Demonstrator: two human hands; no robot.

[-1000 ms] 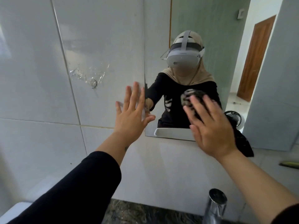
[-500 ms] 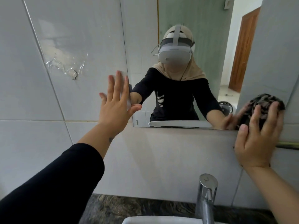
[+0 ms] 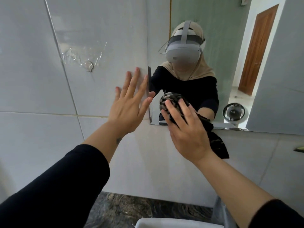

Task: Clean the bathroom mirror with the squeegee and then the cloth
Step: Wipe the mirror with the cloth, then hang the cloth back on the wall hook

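Wiping at the lower left corner of the mirror (image 3: 213,38) with the cloth (image 3: 171,100) — pressed flat to the glass under the right hand (image 3: 185,134), fingers spread wide over the bunched, dark patterned fabric rather than curled round it, most likely so the palm can push a broad patch against the surface at once. Hanging loose below the wrist, a tail of the cloth trailing over the mirror's bottom edge onto the tiled wall (image 3: 49,79). Bracing on that wall just beside the mirror's left edge with the left hand (image 3: 130,104), open and empty, fingers fanned, the thumb reaching to the chipped edge of the glass; judged a steadying prop for leaning in over the basin, not part of the wiping. No squeegee anywhere in view, so judged to be the second stage of the job, cloth work under way and the squeegee pass behind. Near the upper left, a clear stick-on hook (image 3: 88,65) on the tile, bare. Low in the frame, a sliver of white sink (image 3: 164,223) set in a dark marbled desk (image 3: 131,209), and part of a tap (image 3: 221,213) at the right — worth minding, since a sweep along the bottom edge could drag the dangling cloth end toward it. Much of the glass beyond this corner within reach of further strokes to the right and upward.
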